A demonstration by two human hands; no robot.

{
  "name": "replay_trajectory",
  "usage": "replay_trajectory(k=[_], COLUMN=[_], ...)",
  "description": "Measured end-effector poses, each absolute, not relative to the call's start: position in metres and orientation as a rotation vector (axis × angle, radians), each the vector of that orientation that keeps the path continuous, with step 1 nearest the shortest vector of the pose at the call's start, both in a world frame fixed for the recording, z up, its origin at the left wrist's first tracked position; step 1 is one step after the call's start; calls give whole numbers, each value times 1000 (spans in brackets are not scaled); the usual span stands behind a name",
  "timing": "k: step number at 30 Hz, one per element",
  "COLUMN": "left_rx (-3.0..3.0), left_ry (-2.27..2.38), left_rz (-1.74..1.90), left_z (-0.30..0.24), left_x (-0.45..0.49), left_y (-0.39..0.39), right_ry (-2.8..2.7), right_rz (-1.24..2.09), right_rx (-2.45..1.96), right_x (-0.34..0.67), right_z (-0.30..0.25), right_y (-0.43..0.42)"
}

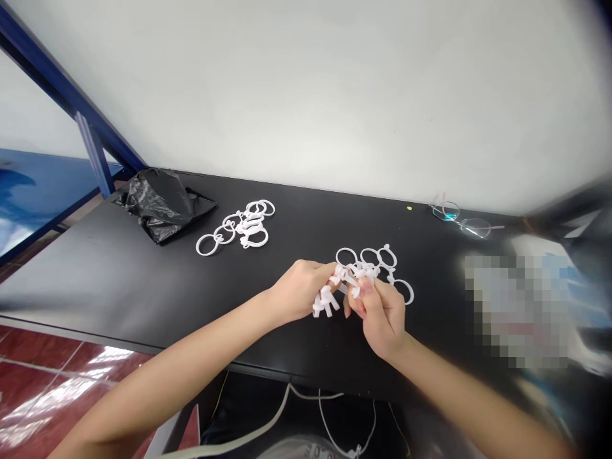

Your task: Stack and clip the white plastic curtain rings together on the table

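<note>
My left hand is closed around several white plastic pieces like clips, whose ends stick out below its fingers. My right hand pinches another small white piece between thumb and fingers, close against the left hand. Just beyond the hands are several white plastic rings with small clip-like ends, which look like curtain rings; some are partly hidden by my fingers. I cannot tell which rings join the pieces in my hands.
A heap of similar white rings lies on the black table, left of my hands. A crumpled black plastic bag is at the far left. Eyeglasses rest near the wall. At right is a blurred, pixelated object. Cables hang below.
</note>
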State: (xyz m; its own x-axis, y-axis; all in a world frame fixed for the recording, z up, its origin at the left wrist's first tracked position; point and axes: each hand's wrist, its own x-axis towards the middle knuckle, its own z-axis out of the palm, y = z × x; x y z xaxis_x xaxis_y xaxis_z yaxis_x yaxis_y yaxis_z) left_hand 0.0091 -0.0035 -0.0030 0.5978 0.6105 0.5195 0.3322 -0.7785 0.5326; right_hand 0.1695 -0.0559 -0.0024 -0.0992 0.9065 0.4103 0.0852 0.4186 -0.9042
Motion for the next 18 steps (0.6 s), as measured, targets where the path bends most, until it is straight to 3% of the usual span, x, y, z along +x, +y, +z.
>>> replay_trajectory(k=[10,18], left_rx=[2753,2433], left_ry=[738,795], left_rz=[1095,1039], left_z=[-8,-11], left_x=[6,8], left_y=[1,-6], right_ry=[-1588,-1540], right_rz=[980,942], right_rx=[-919,-924], right_x=[167,167], right_z=[-2,-6], right_y=[-57,-60])
